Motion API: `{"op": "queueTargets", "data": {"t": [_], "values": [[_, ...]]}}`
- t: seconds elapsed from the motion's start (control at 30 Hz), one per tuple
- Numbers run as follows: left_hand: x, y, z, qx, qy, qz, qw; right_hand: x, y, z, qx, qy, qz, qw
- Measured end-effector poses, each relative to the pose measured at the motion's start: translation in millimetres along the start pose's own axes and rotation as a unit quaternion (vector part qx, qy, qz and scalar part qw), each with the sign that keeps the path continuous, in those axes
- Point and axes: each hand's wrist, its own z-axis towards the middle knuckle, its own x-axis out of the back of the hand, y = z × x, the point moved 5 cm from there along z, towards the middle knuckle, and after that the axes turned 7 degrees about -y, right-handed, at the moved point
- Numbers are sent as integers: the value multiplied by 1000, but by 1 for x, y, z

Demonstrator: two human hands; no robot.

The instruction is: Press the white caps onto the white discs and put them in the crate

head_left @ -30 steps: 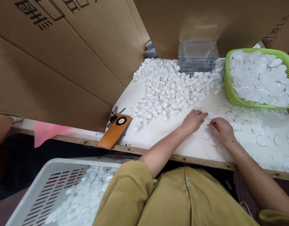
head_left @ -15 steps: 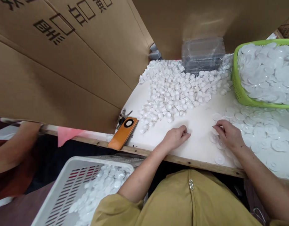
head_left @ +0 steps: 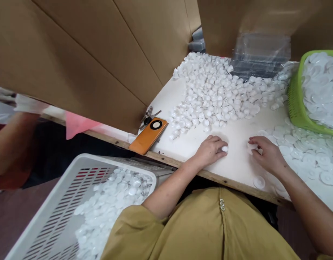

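Note:
Between the thumb and fingers of my left hand (head_left: 210, 151) is a small white plastic cap (head_left: 224, 148), held just above the white tabletop (head_left: 238, 160). My right hand (head_left: 268, 153) pinches a thin translucent white disc (head_left: 252, 146) at its edge. The hands are apart, facing each other over the table. Beyond my left hand spreads a heap of small white caps (head_left: 210, 97). Flat white discs (head_left: 304, 155) lie scattered beside and beyond my right hand, and a single disc (head_left: 259, 182) rests near the table edge.
A green basket (head_left: 296, 97) full of discs stands at the right. On the left, a white crate (head_left: 82, 160) holds white parts below table height. An orange phone (head_left: 147, 137) and keys (head_left: 148, 117) lie by a cardboard panel (head_left: 101, 72). Another person's arm (head_left: 17, 133) shows at far left.
The view has shifted, so the table's contents sit differently in the picture. A white cap now shows in my left hand's fingers, and a disc is visible in my right hand's.

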Motion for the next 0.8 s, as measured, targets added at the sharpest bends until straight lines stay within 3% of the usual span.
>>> {"op": "queueTargets", "data": {"t": [0.33,0.57,0.63,0.7,0.8], "values": [[4,-1,-4,3,-8,-8,1000,-1,6,4,-64,-69,-16,995],[4,-2,-5,1,-9,1,1000,-2,9,1,-90,-143,-89,982],[4,-1,-5,-10,-13,4,1000,-3,3,3,-112,-158,-50,980],[4,1,-5,-28,-19,5,999,-8,-6,6,-154,-160,52,974],[3,4,-3,-55,-29,-6,998,-28,-23,13,-207,-161,254,931]]}}
